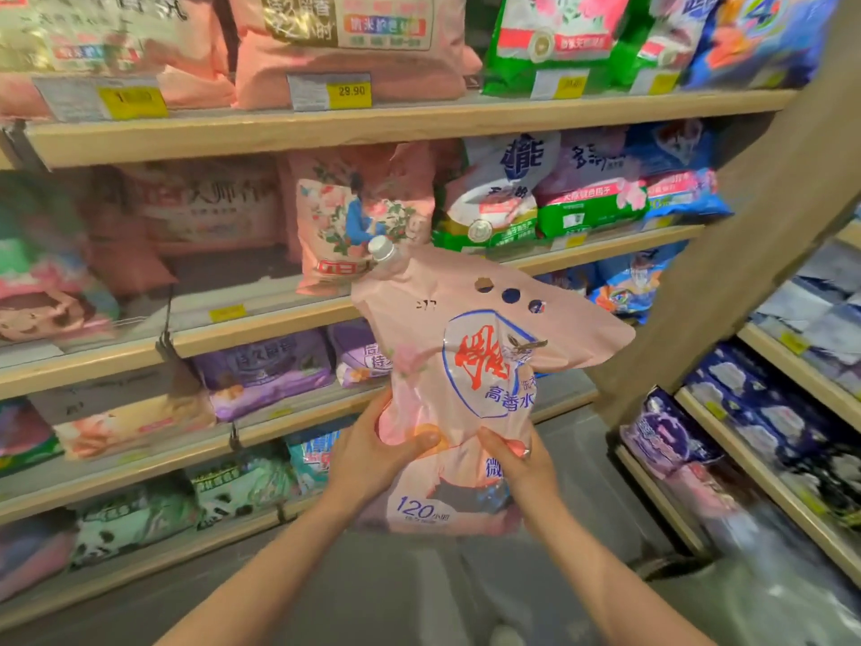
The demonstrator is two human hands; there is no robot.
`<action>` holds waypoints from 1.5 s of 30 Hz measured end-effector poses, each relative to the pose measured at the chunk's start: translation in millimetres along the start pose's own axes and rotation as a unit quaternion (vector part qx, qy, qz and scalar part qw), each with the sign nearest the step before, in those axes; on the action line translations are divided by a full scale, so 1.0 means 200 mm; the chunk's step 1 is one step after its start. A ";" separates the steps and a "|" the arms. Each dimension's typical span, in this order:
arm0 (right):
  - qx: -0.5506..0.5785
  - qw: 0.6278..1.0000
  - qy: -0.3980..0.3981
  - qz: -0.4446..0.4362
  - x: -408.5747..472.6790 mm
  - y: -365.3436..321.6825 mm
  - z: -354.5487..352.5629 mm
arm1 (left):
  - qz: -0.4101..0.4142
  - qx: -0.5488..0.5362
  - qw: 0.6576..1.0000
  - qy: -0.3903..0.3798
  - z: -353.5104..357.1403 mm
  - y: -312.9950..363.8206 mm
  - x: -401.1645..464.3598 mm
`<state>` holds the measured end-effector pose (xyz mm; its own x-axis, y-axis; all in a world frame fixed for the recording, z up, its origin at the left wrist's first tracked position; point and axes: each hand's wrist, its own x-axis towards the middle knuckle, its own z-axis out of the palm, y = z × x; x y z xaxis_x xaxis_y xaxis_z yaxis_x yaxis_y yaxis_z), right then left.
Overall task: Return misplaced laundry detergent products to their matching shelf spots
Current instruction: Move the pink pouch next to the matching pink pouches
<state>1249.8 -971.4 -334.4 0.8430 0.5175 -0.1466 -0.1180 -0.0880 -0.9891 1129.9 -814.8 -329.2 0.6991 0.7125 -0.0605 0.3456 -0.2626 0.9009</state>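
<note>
I hold a pink detergent refill pouch (466, 366) upright in front of the shelves, its white screw cap (383, 248) at the top left and three handle holes near its top edge. My left hand (372, 452) grips its lower left side with the thumb pressed into the front. My right hand (522, 463) grips its lower right side. Behind the pouch, on the second shelf, stands a pink floral bag (358, 216). To that bag's left is a gap on the second shelf (233, 282) with a yellow price tag (227, 313) below it.
Wooden shelves (372, 118) hold pink, green, purple and blue detergent bags on several levels. A slanted wooden upright (745, 254) divides them from a right-hand rack (768, 459) of blue and purple packs. Grey floor lies below.
</note>
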 end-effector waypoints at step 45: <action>0.007 0.984 -0.099 -0.151 2.21 2.55 -0.14 | 0.066 -0.050 0.972 0.222 1.78 -2.33 1.71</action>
<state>1576.6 -810.8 -903.7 0.7221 0.6742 0.1550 0.1125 0.1066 -0.9879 1431.9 -680.3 -922.1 0.3867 0.8930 0.2302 0.1936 -0.3227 0.9265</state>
